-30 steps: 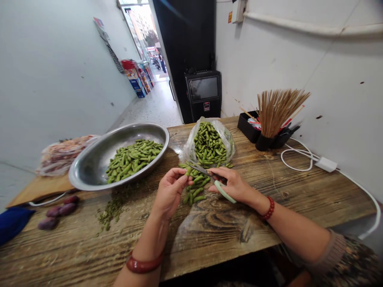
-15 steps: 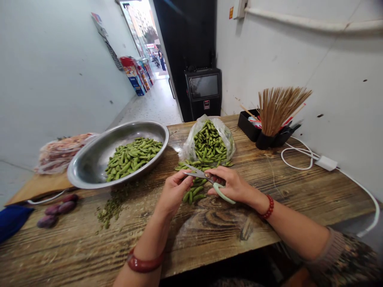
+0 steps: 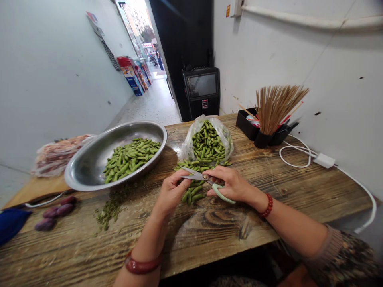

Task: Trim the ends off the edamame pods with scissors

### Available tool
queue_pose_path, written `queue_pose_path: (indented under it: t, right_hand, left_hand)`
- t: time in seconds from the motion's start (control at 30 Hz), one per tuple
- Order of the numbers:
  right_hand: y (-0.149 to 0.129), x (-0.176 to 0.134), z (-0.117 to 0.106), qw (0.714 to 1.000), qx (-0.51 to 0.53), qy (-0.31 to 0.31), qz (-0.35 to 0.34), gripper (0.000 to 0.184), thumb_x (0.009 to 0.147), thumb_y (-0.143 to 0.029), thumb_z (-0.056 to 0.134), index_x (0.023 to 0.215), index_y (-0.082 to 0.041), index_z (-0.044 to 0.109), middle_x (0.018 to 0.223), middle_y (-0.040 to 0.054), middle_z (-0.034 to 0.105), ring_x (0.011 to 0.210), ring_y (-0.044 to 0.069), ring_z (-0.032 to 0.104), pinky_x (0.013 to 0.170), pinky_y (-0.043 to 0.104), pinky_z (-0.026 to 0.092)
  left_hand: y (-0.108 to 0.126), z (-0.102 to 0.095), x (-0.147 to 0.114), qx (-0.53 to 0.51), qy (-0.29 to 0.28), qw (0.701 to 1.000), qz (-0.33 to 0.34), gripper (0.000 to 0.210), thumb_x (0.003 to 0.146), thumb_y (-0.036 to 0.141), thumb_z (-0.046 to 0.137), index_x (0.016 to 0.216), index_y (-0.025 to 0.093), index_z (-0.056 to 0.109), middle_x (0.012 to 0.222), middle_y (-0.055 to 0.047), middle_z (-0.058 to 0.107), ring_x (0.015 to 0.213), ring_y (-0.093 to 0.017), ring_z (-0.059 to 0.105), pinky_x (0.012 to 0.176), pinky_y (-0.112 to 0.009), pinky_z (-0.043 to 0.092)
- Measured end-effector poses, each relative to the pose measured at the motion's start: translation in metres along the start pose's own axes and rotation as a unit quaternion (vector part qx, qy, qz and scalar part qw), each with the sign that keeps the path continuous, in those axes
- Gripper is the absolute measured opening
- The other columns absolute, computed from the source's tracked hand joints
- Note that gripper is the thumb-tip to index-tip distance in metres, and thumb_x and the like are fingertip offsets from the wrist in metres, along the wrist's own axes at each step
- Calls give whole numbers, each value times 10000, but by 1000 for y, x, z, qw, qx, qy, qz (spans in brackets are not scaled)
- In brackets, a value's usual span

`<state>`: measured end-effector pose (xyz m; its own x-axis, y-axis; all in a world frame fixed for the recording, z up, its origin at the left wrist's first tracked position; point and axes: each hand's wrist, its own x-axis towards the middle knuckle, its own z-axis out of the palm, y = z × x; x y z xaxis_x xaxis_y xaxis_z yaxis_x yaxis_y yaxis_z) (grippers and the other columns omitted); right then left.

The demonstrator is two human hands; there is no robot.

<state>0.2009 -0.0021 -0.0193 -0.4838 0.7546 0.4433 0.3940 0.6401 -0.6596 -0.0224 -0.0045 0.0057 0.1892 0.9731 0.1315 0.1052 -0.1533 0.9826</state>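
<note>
Open scissors (image 3: 206, 177) above loose green pods (image 3: 193, 194)

The right hand (image 3: 231, 185) grips the scissors by their pale green handles, blades parted and pointing at the left hand (image 3: 173, 191). The left hand's thumb and fingers are drawn together at the blade tips; whether a pod sits between them cannot be told.

The loose pods lie on the table (image 3: 269, 207), beneath and beyond the hands, reaching to a clear plastic bag (image 3: 188, 145) full of more pods near the far edge. Toward the left edge stands a wide steel basin (image 3: 86, 163), partly filled with pods, with small green trimmings (image 3: 108, 213) scattered on its near side. Purplish oval pieces (image 3: 56, 212) lie closer to the left edge. Near the far right corner, brown sticks (image 3: 277, 113) stand in a black holder (image 3: 263, 140).
</note>
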Motion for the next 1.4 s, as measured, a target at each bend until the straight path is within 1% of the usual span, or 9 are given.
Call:
queue_pose_path:
  t: [0.17, 0.3, 0.43, 0.53, 0.73, 0.93, 1.03, 1.2, 1.4]
  right_hand:
    - [1, 0, -2, 1000, -11, -14, -1, 523, 715, -358, 763, 1188, -199, 605, 817, 17, 570, 684, 129, 532, 645, 245, 456]
    - [2, 0, -3, 1000, -11, -14, -13, 500, 740, -371, 743, 1185, -193, 602, 803, 14, 567, 674, 123, 524, 640, 237, 447]
    - [2, 0, -3, 999, -24, -12, -26, 461, 772, -362, 716, 1177, -175, 602, 795, 21, 581, 672, 126, 530, 638, 236, 441]
    - [3, 0, -4, 999, -32, -15, -25, 441, 785, -372, 702, 1168, -174, 608, 793, 28, 600, 669, 131, 537, 632, 239, 439]
    - [3, 2, -7, 999, -9, 34, 14, 497, 738, -388, 742, 1167, -174, 610, 812, 26, 604, 682, 135, 553, 640, 244, 456]
    - [-2, 2, -8, 999, -51, -10, -10, 596, 711, -401, 759, 1229, -184, 559, 908, 54, 591, 765, 162, 565, 691, 276, 468]
    - [-1, 1, -6, 998, -60, -25, -14, 571, 723, -408, 748, 1217, -187, 566, 908, 52, 588, 766, 159, 563, 684, 269, 463]
    - [3, 0, -5, 998, -49, -32, -13, 532, 747, -393, 732, 1210, -186, 573, 874, 42, 589, 735, 147, 560, 674, 253, 460]
    - [4, 0, -6, 998, -57, -26, -17, 457, 770, -377, 714, 1165, -172, 608, 818, 37, 604, 678, 136, 552, 644, 243, 452]
  left_hand:
    - [4, -2, 1, 31, -20, 999, 18, 158, 787, 302, 645, 847, 193, 741, 822, -52, 671, 829, -201, 578, 782, -291, 427]
    - [3, -3, 0, 44, -29, 999, 9, 177, 807, 307, 621, 853, 178, 734, 831, -51, 670, 823, -193, 577, 780, -291, 429]
    - [1, -3, 0, 51, -25, 998, -8, 218, 805, 313, 615, 915, 169, 735, 806, -50, 674, 811, -194, 583, 744, -286, 441]
    - [-1, -3, 0, 59, -16, 998, -8, 212, 787, 304, 628, 914, 172, 735, 805, -43, 674, 789, -183, 583, 713, -272, 442]
    - [-6, -4, 1, 67, 3, 998, -16, 188, 783, 315, 640, 866, 160, 706, 785, -35, 663, 710, -152, 563, 667, -255, 437]
    - [-6, -2, 0, 61, 0, 998, 9, 164, 777, 295, 646, 855, 168, 712, 849, -56, 689, 790, -183, 597, 732, -279, 449]
    - [-2, 0, 0, 46, -4, 999, 20, 152, 756, 268, 665, 857, 172, 725, 874, -63, 699, 829, -202, 612, 775, -296, 453]
    - [3, 1, 0, 46, -24, 998, 36, 133, 775, 249, 648, 846, 178, 736, 843, -57, 695, 829, -205, 620, 792, -302, 457]
    - [-1, -2, 1, 73, -23, 996, 36, 146, 789, 260, 637, 860, 175, 732, 865, -56, 696, 843, -201, 613, 803, -297, 449]
